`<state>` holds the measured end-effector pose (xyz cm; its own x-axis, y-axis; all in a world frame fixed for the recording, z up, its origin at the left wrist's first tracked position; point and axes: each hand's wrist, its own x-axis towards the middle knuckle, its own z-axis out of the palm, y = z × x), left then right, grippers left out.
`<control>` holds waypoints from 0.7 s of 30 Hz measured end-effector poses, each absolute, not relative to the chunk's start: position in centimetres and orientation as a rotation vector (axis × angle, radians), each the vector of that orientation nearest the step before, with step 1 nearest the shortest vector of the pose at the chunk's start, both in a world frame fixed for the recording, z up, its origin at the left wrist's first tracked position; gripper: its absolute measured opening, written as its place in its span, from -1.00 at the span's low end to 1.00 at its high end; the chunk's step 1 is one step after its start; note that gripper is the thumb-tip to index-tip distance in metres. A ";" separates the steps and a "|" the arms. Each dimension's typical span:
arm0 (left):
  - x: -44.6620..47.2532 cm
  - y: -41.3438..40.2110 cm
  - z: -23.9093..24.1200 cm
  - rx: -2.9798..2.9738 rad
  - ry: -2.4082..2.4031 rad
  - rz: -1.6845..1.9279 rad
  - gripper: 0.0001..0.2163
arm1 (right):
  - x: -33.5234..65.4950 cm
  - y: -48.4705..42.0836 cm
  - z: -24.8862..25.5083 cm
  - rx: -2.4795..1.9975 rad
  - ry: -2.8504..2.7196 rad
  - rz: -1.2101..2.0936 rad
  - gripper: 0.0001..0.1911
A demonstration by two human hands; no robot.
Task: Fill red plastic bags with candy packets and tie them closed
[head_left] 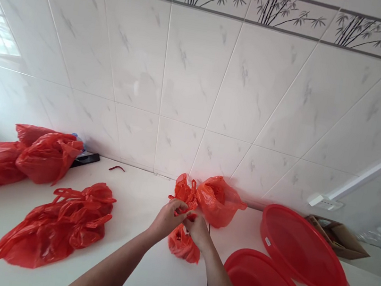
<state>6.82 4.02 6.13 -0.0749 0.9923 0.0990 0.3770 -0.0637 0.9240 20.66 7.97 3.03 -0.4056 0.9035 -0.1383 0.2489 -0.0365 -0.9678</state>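
In the middle of the white table, a small red plastic bag [184, 247] sits under both hands. My left hand [169, 214] is closed, its thumb and fingers pinching the bag's gathered top. From the other side my right hand [195, 227] pinches the same red plastic, close against the left hand. The fingertips hide the exact spot being gripped. Just behind the hands lies another crumpled red bag [184, 187]. A fuller, open-topped red bag [219, 202] stands to its right, near the wall.
Several red bags [44, 231] lie at the left, with a black phone-like object [86, 160] behind. A dark red strip [117, 168] is near the wall. Red plastic baskets [303, 248] and a cardboard box [341, 237] are at the right. The tiled wall [192, 81] bounds the table's back.
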 end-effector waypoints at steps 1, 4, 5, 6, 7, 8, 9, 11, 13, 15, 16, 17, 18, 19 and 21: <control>6.8 3.8 5.7 1.521 1.514 1.125 -0.86 | 20.8 8.0 2.9 -1.217 -1.647 1.509 -0.90; 6.8 3.7 4.5 1.540 1.480 1.096 -0.80 | 21.3 8.0 2.8 -1.176 -1.590 1.616 -0.92; 6.9 3.7 4.1 1.530 1.481 1.094 -0.82 | 21.4 7.9 2.8 -1.153 -1.580 1.647 -0.89; 6.9 3.9 3.8 1.512 1.493 1.095 -0.86 | 21.5 7.8 2.8 -1.129 -1.574 1.671 -0.86; 6.9 4.1 3.5 1.490 1.509 1.099 -0.91 | 21.7 7.7 2.8 -1.111 -1.568 1.688 -0.83; 6.9 4.3 3.2 1.468 1.524 1.100 -0.95 | 21.9 7.6 2.8 -1.100 -1.560 1.696 -0.80; 6.9 4.4 3.0 1.450 1.533 1.098 -0.95 | 22.1 7.6 2.7 -1.096 -1.549 1.695 -0.78; 6.9 4.7 2.5 1.409 1.546 1.093 -0.94 | 22.5 7.6 2.6 -1.103 -1.513 1.694 -0.70; 6.9 4.8 2.0 1.360 1.559 1.084 -0.93 | 22.9 7.6 2.5 -1.090 -1.474 1.717 -0.60; 7.0 4.9 1.6 1.296 1.568 1.075 -0.94 | 23.3 7.5 2.5 -1.031 -1.472 1.758 -0.54; 7.0 4.9 1.5 1.265 1.564 1.072 -0.96 | 23.5 7.5 2.5 -0.998 -1.481 1.777 -0.52; 7.0 5.0 1.3 1.237 1.552 1.071 -0.97 | 23.6 7.4 2.5 -0.974 -1.494 1.786 -0.50; 7.1 5.0 1.2 1.215 1.533 1.069 -0.98 | 23.6 7.3 2.5 -0.965 -1.510 1.785 -0.48; 7.1 5.1 1.1 1.200 1.510 1.064 -0.97 | 23.7 7.2 2.4 -0.972 -1.529 1.779 -0.46; 7.1 5.3 0.9 1.184 1.466 1.044 -0.93 | 23.6 7.2 2.0 -1.022 -1.584 1.720 -0.53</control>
<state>7.10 5.26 0.88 -0.0829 0.9845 -0.1543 0.1760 0.1669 0.9701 23.65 7.21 1.97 -0.5376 0.8299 -0.1490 0.0799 -0.1258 -0.9888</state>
